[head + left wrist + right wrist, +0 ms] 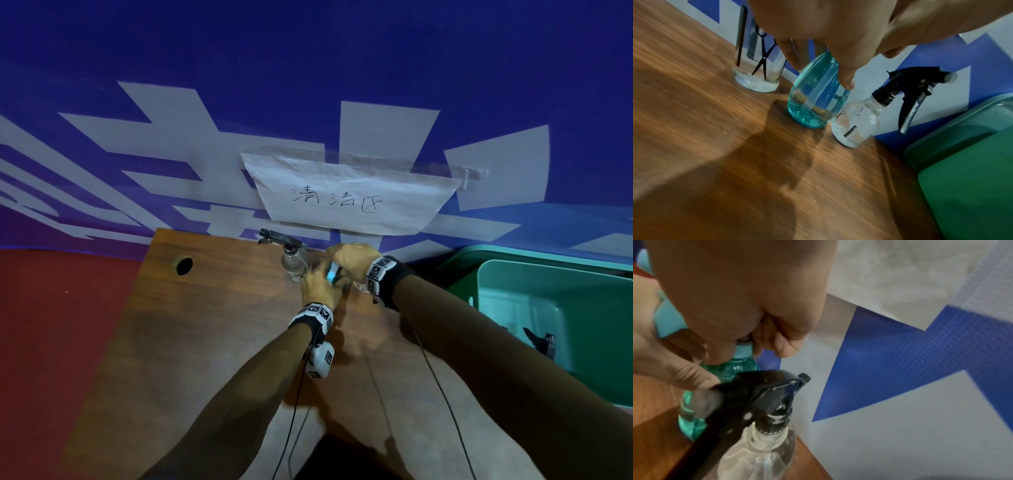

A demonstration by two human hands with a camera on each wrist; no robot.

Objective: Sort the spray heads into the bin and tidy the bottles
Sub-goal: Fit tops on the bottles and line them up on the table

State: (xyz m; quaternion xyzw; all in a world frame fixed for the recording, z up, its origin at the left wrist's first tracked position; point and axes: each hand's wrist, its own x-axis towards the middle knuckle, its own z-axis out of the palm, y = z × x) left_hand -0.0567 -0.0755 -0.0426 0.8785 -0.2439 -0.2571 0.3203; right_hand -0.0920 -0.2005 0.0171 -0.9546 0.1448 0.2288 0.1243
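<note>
A teal bottle (816,100) stands upright near the back edge of the wooden table (205,325). My left hand (818,71) grips its body from above, thumb on one side and fingers on the other. My right hand (756,340) curls round the collar of the teal spray head (668,318) on the bottle's neck. A clear bottle (855,125) with a black spray head (916,86) stands just right of the teal one. Another clear bottle (758,68), printed with scissors, stands to the left and carries a black spray head (281,237).
A green bin (548,308) sits beside the table's right edge, and a black spray head (541,341) lies inside it. A blue and white banner with a taped paper sign (349,195) hangs right behind the bottles. A round cable hole (184,265) is at the table's back left.
</note>
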